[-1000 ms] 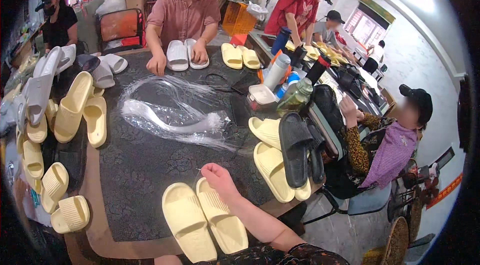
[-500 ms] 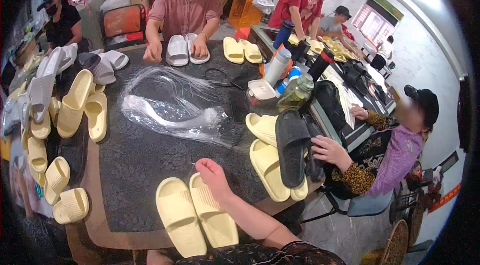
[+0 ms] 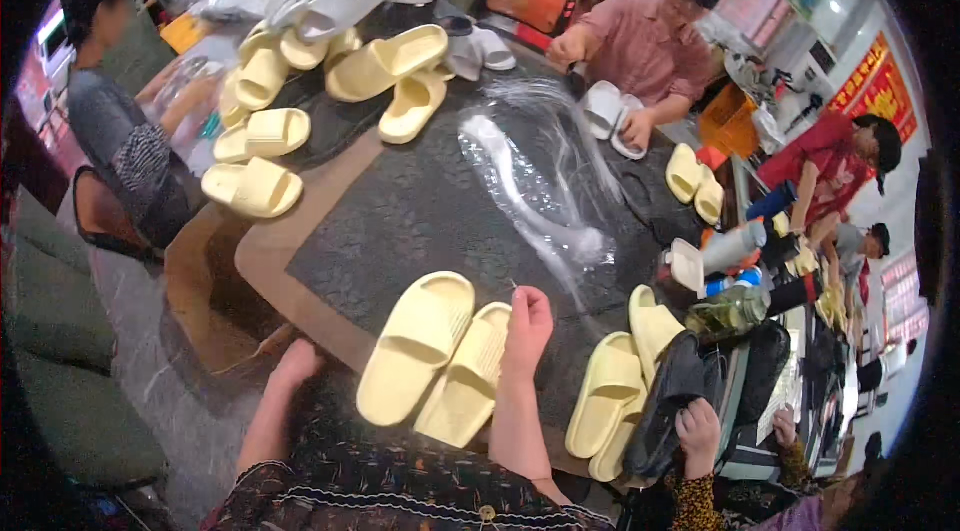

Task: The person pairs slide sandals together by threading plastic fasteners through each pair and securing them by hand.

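My right hand (image 3: pixel 530 323) is raised over the right one of two yellow slide sandals, its fingers pinched on a thin clear strand whose tip shows above them. That right sandal (image 3: pixel 466 386) is partly covered by my hand and wrist. Beside it lies the left yellow sandal (image 3: pixel 418 346), its ribbed strap facing up. My left hand (image 3: pixel 298 363) is low at the near edge of the table, left of the sandals; its fingers are blurred and not clearly seen. Farther off, a clear plastic bag (image 3: pixel 520 186) holds a bundle of fine clear strands, some spread loose beside it.
Yellow slides (image 3: pixel 262 186) and grey slides (image 3: pixel 355 1) are heaped at the far left. More yellow slides (image 3: pixel 605 391) and a black slide (image 3: pixel 665 401), touched by a co-worker's hand (image 3: pixel 697 431), lie at the right. Bottles (image 3: pixel 730 309) stand beyond. Across the table a person handles white slides (image 3: pixel 603 111).
The view has swung left, so the table appears turned and shifted right. My left hand has come into view. The right hand still pinches the strand above the sandal.
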`<state>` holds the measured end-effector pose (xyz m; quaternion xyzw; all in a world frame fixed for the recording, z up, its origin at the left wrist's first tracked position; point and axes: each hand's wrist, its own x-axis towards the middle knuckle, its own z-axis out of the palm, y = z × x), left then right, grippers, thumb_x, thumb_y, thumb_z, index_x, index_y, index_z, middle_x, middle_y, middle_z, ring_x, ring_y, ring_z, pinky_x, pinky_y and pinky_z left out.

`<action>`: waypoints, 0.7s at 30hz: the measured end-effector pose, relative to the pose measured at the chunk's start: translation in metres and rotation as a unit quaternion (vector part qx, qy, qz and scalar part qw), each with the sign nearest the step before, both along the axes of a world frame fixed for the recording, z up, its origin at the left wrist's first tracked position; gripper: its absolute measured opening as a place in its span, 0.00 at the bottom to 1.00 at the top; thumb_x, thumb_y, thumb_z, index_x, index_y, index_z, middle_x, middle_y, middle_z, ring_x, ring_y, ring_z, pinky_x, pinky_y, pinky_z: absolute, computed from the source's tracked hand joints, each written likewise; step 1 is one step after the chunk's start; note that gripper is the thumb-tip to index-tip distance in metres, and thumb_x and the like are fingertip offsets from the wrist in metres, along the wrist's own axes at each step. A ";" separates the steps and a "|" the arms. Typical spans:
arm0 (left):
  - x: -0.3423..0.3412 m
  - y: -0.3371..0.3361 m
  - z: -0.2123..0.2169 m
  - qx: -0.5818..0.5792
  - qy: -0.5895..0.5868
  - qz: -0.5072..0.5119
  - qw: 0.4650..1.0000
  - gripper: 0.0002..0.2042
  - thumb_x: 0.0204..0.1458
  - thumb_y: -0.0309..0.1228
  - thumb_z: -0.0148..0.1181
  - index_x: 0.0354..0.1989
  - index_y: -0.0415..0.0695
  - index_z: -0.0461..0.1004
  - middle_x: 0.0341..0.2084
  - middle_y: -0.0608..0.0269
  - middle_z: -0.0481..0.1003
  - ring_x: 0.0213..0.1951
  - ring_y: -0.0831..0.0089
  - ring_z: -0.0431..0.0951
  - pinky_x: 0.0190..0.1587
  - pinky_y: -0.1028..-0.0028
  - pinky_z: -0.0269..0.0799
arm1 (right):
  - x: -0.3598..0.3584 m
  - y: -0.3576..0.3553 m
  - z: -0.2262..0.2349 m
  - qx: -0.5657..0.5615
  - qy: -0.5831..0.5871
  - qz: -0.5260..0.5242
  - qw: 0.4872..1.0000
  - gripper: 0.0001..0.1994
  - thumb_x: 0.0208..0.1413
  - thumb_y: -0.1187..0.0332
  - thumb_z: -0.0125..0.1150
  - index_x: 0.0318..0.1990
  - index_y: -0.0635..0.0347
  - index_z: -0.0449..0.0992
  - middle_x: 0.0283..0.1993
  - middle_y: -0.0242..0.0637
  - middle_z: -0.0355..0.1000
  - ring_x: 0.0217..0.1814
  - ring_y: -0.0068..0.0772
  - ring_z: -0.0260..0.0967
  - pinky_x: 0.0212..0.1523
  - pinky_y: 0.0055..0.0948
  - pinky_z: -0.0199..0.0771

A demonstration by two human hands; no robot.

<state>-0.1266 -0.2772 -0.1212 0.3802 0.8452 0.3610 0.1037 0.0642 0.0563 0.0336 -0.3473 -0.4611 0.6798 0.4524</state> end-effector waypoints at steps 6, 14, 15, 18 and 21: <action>-0.020 0.011 0.198 -0.144 -0.264 -0.214 0.929 0.15 0.52 0.35 0.59 0.43 0.38 0.75 0.33 0.56 0.78 0.37 0.71 0.77 0.42 0.69 0.72 | 0.001 -0.030 0.034 0.409 -0.298 -0.034 0.862 0.17 0.52 0.74 0.60 0.50 0.62 0.70 0.51 0.38 0.67 0.51 0.28 0.63 0.45 0.24 0.66; -0.195 0.040 0.210 0.015 0.152 0.220 0.963 0.32 0.48 0.32 0.62 0.61 0.38 0.59 0.56 0.40 0.63 0.58 0.47 0.62 0.60 0.57 0.58 | 0.051 -0.084 0.045 0.372 -0.442 0.232 0.783 0.10 0.57 0.59 0.56 0.38 0.52 0.78 0.28 0.39 0.74 0.30 0.41 0.73 0.30 0.33 0.72; -0.216 0.039 0.196 -0.023 0.203 0.223 0.953 0.37 0.47 0.36 0.63 0.64 0.36 0.53 0.59 0.38 0.59 0.62 0.46 0.56 0.63 0.56 0.52 | 0.055 -0.089 0.045 0.353 -0.436 0.239 0.792 0.12 0.57 0.56 0.54 0.36 0.52 0.78 0.28 0.39 0.74 0.31 0.42 0.73 0.30 0.35 0.72; -0.246 0.067 0.169 -0.099 0.107 0.237 0.961 0.40 0.48 0.37 0.63 0.64 0.28 0.49 0.60 0.34 0.57 0.62 0.45 0.58 0.62 0.60 0.55 | 0.075 -0.104 0.035 0.331 -0.465 0.251 0.782 0.15 0.57 0.51 0.53 0.34 0.52 0.78 0.28 0.38 0.74 0.31 0.43 0.73 0.30 0.38 0.72; -0.266 0.078 0.148 -0.052 0.054 0.201 0.977 0.38 0.48 0.35 0.64 0.62 0.28 0.52 0.57 0.36 0.61 0.59 0.50 0.63 0.61 0.64 0.58 | 0.075 -0.101 0.049 0.281 -0.524 0.267 0.759 0.19 0.57 0.47 0.52 0.36 0.54 0.77 0.28 0.39 0.74 0.33 0.44 0.74 0.32 0.39 0.73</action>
